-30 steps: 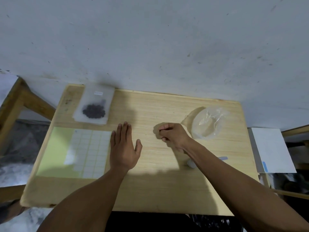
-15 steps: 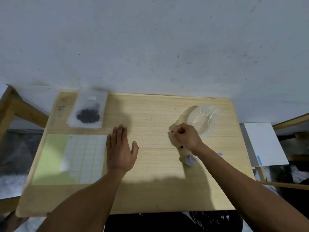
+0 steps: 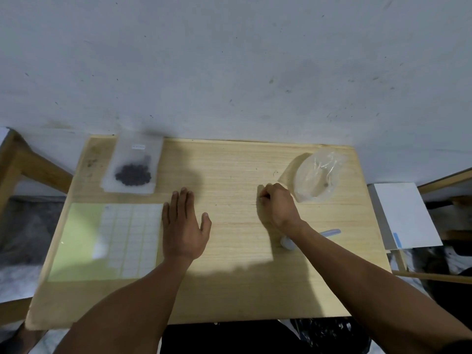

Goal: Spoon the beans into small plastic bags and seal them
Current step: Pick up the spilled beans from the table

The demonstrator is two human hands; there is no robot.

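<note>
My left hand (image 3: 182, 226) rests flat on the wooden table (image 3: 229, 290), fingers straight, holding nothing. My right hand (image 3: 277, 203) sits on the table right of centre with its fingers curled; the fingertips pinch a small dark speck that looks like a bean. Just right of it stands a clear plastic container (image 3: 302, 175) with one dark bean (image 3: 325, 184) inside. A small plastic bag (image 3: 132, 166) with a heap of dark beans lies flat at the table's far left. A pale plastic spoon (image 3: 332, 232) lies partly under my right forearm.
A green sheet of white labels (image 3: 122, 238) lies at the left front of the table. The grey wall runs along the table's far edge. A white board (image 3: 406, 215) sits on a stand beyond the right edge, and a wooden frame (image 3: 23, 162) beyond the left.
My right hand has moved from the table's middle to the right, toward the clear container, fingers staying curled. My left hand has stayed flat in place. The camera has shifted a little.
</note>
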